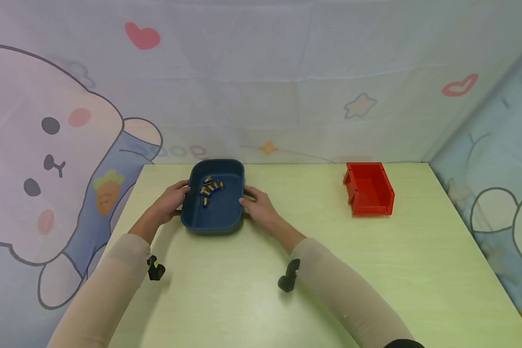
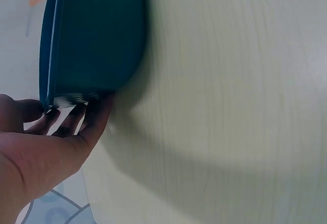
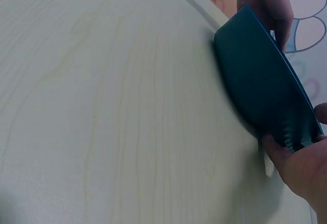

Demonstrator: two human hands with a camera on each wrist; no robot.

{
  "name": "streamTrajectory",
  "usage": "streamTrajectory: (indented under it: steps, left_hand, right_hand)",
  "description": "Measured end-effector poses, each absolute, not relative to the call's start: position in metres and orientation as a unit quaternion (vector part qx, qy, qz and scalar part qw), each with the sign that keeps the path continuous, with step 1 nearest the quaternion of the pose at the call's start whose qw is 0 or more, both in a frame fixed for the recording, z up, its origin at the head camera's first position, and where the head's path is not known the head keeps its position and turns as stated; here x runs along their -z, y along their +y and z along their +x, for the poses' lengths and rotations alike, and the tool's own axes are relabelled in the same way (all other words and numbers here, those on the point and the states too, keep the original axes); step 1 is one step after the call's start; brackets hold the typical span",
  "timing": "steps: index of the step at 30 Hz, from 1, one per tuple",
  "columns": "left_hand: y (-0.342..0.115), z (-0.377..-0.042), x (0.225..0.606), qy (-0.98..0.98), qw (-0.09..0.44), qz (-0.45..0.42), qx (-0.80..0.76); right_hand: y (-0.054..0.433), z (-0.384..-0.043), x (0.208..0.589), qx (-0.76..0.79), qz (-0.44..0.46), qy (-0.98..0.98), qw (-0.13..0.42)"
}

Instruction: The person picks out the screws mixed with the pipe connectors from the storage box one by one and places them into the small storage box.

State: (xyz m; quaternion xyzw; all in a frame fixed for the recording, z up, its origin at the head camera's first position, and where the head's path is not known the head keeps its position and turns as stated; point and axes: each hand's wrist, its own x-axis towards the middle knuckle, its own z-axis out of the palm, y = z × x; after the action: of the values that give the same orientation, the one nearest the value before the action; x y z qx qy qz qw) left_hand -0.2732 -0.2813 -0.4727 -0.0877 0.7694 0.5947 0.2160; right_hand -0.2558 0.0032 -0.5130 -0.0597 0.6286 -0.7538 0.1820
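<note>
A dark blue plastic tray (image 1: 224, 212) with rounded corners is held between both hands at the back left of the table. My left hand (image 1: 171, 200) grips its left side, thumb at the rim and fingers against the outer wall, as the left wrist view shows. On the opposite side my right hand (image 1: 259, 208) holds the wall, thumb over the rim and fingers below it. Several small brass-coloured metal pieces (image 1: 209, 187) with blue bands lie together in the tray's upper left part. In the right wrist view the tray (image 3: 255, 76) shows a shadow beside its base.
A red open-front plastic bin (image 1: 371, 189) stands at the back right of the pale wooden table (image 1: 226, 295). Behind the table hangs a printed cloth (image 1: 252, 58) with cartoon figures, and its side continues along the right edge.
</note>
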Motion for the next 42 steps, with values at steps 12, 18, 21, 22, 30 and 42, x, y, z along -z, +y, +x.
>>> streamTrajectory:
  steps: [12, 18, 21, 22, 30, 42]
  left_hand:
    - [-0.281, -0.273, 0.475, 0.766, 0.206, -0.093, -0.602]
    - [-0.276, -0.273, 0.475, 0.767, 0.199, -0.094, -0.603]
    - [-0.272, -0.274, 0.473, 0.765, 0.197, -0.099, -0.605]
    - [-0.271, -0.274, 0.472, 0.764, 0.195, -0.099, -0.607]
    - [-0.256, -0.272, 0.467, 0.76, 0.182, -0.096, -0.616]
    - [-0.223, -0.271, 0.455, 0.753, 0.183, -0.094, -0.625]
  right_hand:
    - [0.003, -0.256, 0.511, 0.759, -0.061, 0.621, 0.185]
    - [0.008, -0.257, 0.511, 0.758, -0.063, 0.623, 0.181]
    - [0.012, -0.259, 0.511, 0.754, -0.068, 0.627, 0.183]
    - [0.013, -0.259, 0.51, 0.753, -0.069, 0.628, 0.184]
    - [0.031, -0.263, 0.505, 0.749, -0.077, 0.632, 0.184]
    - [0.066, -0.262, 0.494, 0.743, -0.077, 0.644, 0.167]
